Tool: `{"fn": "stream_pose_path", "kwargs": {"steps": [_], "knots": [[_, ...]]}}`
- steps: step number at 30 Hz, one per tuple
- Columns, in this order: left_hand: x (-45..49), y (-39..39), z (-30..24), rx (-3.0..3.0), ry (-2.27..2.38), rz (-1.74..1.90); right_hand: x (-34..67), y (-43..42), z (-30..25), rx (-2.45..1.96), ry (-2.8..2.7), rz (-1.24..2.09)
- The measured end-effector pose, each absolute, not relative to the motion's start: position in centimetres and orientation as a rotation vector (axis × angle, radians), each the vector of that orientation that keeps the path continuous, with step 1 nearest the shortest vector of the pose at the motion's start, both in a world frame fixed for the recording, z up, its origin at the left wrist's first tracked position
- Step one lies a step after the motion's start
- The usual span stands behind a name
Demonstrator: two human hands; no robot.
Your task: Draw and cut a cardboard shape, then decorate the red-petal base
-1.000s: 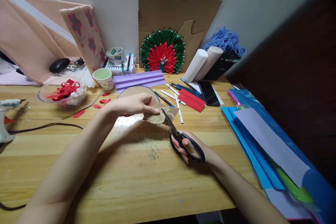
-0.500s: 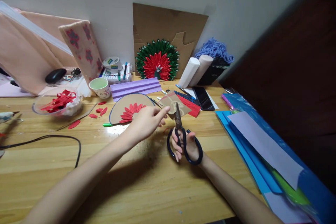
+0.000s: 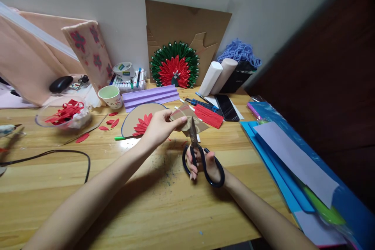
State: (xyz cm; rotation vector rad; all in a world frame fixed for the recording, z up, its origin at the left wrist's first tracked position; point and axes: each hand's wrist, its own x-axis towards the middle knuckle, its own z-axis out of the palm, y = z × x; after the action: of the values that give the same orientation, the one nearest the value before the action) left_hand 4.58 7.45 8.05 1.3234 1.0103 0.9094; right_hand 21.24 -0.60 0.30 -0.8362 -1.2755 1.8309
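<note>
My left hand (image 3: 159, 127) pinches a small brown cardboard piece (image 3: 187, 119) with a pencilled curl, held above the wooden table (image 3: 146, 203). Black-handled scissors (image 3: 199, 156) sit in my right hand (image 3: 205, 164), fingers through the loops, and the blades point up into the cardboard's lower edge. Just behind my left hand lies a half-round cardboard fan (image 3: 140, 115) with red paper petals glued on it. A green pen (image 3: 121, 138) rests by the fan's front edge.
A clear bowl of red paper scraps (image 3: 66, 113), a cup (image 3: 109, 97), purple folded paper (image 3: 149, 95), markers, a phone (image 3: 226, 107) and a red-green paper peacock (image 3: 175, 65) fill the back. Blue and lilac sheets (image 3: 290, 160) lie right. A black cable (image 3: 58, 154) and glue gun lie left.
My left hand turned the cardboard piece and drew it a little nearer. The scissors swung from slanting to nearly upright and stayed in the cardboard. The view shifted slightly.
</note>
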Motion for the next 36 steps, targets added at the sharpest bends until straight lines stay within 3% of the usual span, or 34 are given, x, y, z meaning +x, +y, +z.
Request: {"fn": "stream_pose_path", "kwargs": {"steps": [6, 20, 36], "knots": [[3.8, 7.8, 8.6, 1.540, 1.149, 0.788, 21.5, -0.6, 1.1, -0.905, -1.376, 1.846], [4.3, 7.7, 9.0, 1.343, 1.081, 0.852, 21.0, -0.9, 0.7, -1.004, -1.343, 1.653], [3.3, 8.5, 8.4, 1.535, 1.053, 0.618, 21.4, -0.5, 1.9, -1.061, -1.396, 1.707]]}}
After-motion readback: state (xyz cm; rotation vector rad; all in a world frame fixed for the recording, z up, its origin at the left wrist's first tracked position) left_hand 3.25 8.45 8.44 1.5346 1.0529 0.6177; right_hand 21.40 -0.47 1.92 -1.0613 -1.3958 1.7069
